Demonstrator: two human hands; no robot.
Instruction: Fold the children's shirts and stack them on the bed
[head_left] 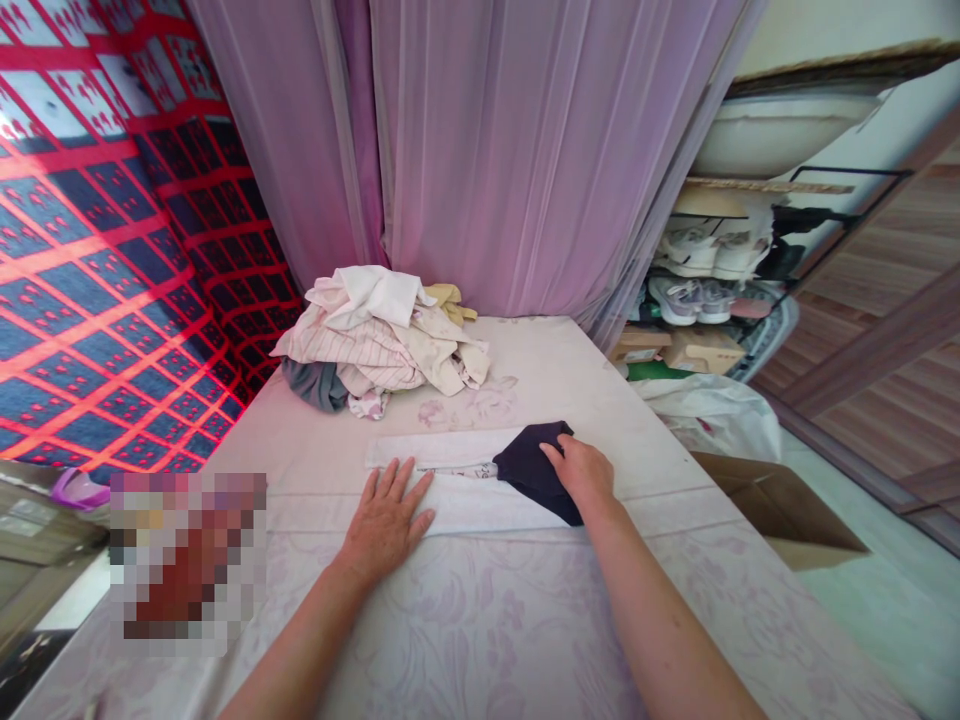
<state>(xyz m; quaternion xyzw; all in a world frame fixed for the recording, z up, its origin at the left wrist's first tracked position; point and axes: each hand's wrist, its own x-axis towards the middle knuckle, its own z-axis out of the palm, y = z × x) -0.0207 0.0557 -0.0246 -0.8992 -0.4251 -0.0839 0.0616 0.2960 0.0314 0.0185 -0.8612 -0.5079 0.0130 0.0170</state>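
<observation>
A white garment point(480, 500) with a dark navy part point(534, 470) lies folded into a long flat strip across the table. Some dark print shows in the gap between its folded sides. My left hand point(386, 515) rests flat on the garment's left end, fingers spread. At the other end, my right hand point(581, 470) is closed on the edge of the navy part, thumb toward the left; the fingertips are partly hidden.
A heap of crumpled clothes point(382, 335) sits at the table's far left. Behind it hang purple curtains point(480, 150). A shoe rack point(690, 250) and an open cardboard box point(772, 505) stand to the right. A pixelated patch point(187, 560) covers something at left.
</observation>
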